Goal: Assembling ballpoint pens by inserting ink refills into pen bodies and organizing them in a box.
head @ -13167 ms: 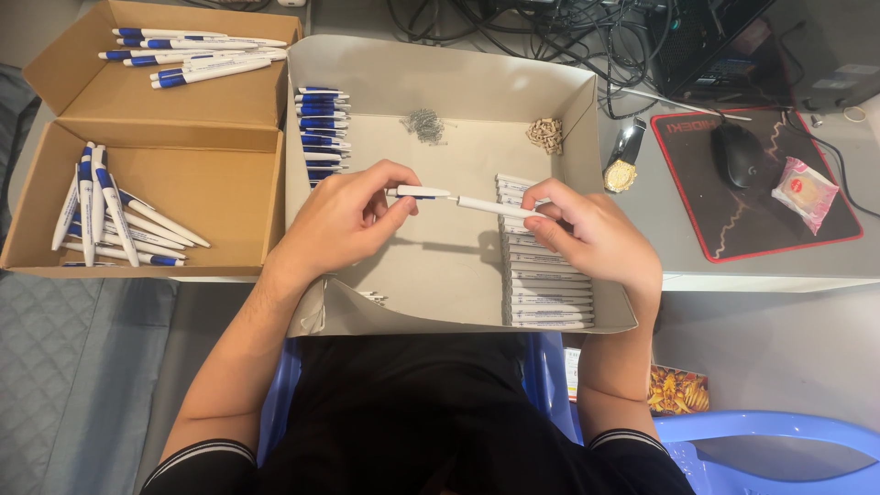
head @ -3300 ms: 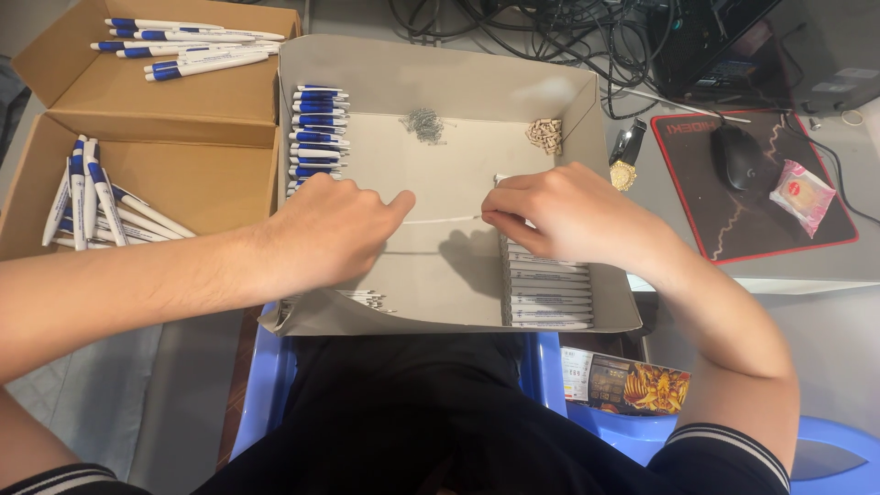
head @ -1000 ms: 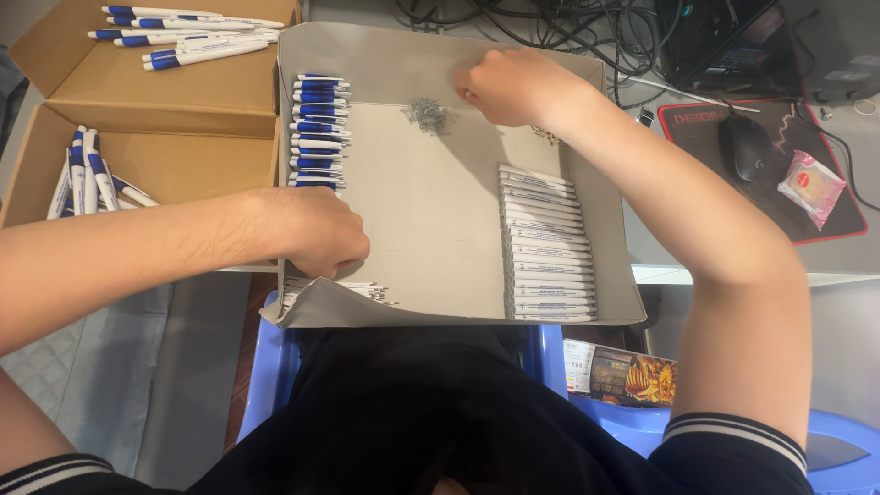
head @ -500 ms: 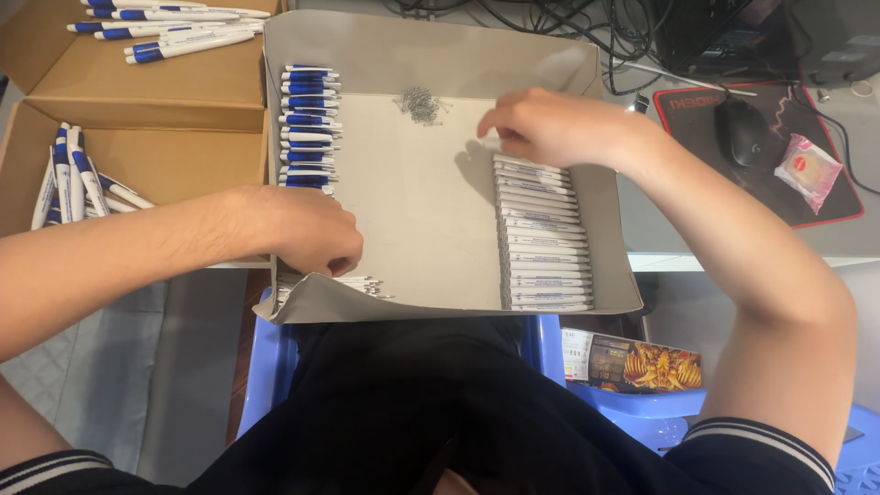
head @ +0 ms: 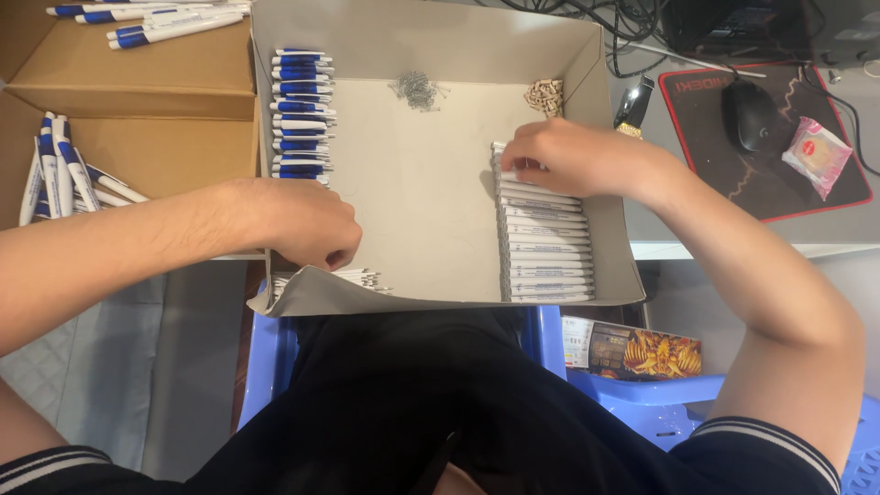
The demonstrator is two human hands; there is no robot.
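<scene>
Right hand [head: 573, 158] has dropped back from the tray's far side onto the white barrel row [head: 546, 247].
Barrels lie left-right; its grip pinches the farthest; left hand [head: 307, 225] clenched near-left, contents hidden.

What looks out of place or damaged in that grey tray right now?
The grey tray's near-left corner is bent down and sagging, and thin white pen parts lie right at that drooping edge beside the left hand. Otherwise rows look tidy.
</scene>
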